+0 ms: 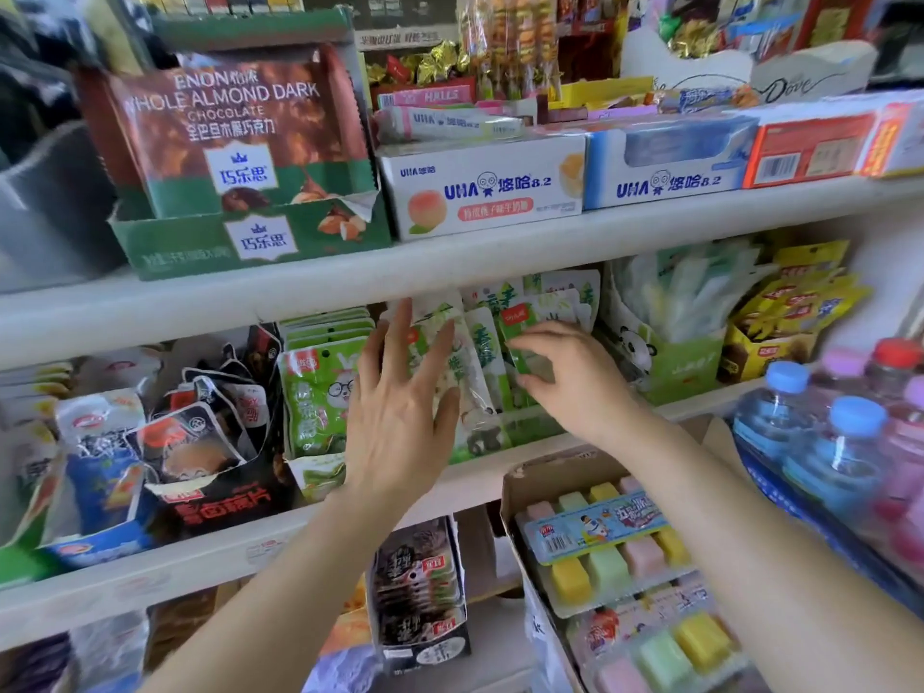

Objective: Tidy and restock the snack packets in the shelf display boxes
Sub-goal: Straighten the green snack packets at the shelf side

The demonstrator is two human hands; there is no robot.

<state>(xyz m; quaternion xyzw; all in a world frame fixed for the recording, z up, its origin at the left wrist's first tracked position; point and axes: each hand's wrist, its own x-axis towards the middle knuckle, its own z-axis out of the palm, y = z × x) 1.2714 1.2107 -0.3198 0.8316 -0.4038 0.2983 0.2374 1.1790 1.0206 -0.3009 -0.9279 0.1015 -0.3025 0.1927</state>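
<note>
Green and white snack packets stand crowded in a green display box on the middle shelf. My left hand is spread flat with straight fingers against the packets at the box's left side. My right hand reaches in from the right, and its fingers curl round a green packet near the box's middle. To the left, a second box holds green rabbit-print packets.
A panda-print green box and a yellow box stand to the right. Black and red packets fill boxes on the left. Water bottles crowd the right edge. An open carton of coloured candy juts out below.
</note>
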